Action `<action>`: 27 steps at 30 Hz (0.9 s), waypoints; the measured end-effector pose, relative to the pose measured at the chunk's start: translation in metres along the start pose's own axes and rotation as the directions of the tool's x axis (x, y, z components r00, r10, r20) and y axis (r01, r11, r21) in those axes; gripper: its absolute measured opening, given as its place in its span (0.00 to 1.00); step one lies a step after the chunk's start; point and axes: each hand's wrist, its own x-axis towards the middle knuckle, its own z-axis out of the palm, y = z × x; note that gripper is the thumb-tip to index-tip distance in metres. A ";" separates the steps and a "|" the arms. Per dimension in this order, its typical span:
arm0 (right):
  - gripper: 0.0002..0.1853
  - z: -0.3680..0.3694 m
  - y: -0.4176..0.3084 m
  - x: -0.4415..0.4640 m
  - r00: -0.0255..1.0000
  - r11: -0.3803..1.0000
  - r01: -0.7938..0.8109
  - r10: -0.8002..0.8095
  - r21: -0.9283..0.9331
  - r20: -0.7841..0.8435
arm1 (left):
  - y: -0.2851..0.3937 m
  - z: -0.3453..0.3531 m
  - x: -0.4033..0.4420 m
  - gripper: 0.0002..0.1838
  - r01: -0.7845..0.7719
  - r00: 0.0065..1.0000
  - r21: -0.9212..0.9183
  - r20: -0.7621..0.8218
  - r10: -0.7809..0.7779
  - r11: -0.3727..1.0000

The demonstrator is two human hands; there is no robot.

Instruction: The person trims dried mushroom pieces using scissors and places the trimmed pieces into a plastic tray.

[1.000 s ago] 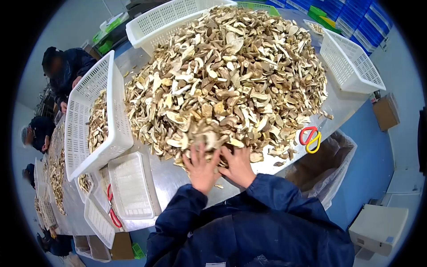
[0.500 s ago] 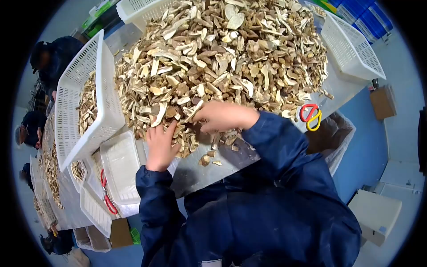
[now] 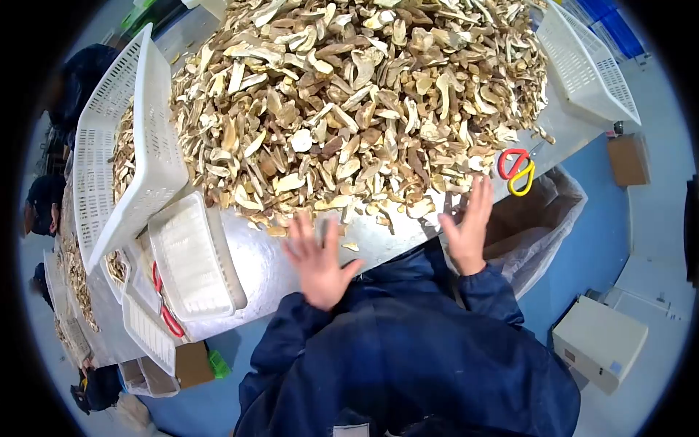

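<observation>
A large heap of dried mushroom slices (image 3: pixel 349 109) covers the metal table (image 3: pixel 273 269). My left hand (image 3: pixel 318 264) is spread open, slightly blurred, by the near edge of the heap and holds nothing. Farther right, my right hand (image 3: pixel 472 226) is also open, fingers stretched toward the heap's near right edge, with nothing in it. A small loose slice (image 3: pixel 351 247) lies just right of my left hand's fingers. Scissors with one red and one yellow handle (image 3: pixel 518 171) lie on the table to the right, beyond my right hand.
Left stands a tilted white basket (image 3: pixel 164 138) with slices inside; a shallow white tray (image 3: pixel 189 255) and red-handled scissors (image 3: pixel 166 309) lie nearer. Another white basket (image 3: pixel 582 65) is at the back right. A lined bin (image 3: pixel 553 226) stands below the right edge. Co-workers (image 3: pixel 47 200) are at far left.
Both hands have come out of the heap toward me and opened. My right hand has moved right, my left slightly right. The near slices now lie pushed back, and the view has shifted.
</observation>
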 end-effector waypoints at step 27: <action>0.13 -0.059 0.128 0.065 0.836 0.881 -0.385 0.460 0.276 -0.300 | 0.041 0.003 0.103 0.16 0.077 0.971 -0.211 -0.205 -0.121 0.974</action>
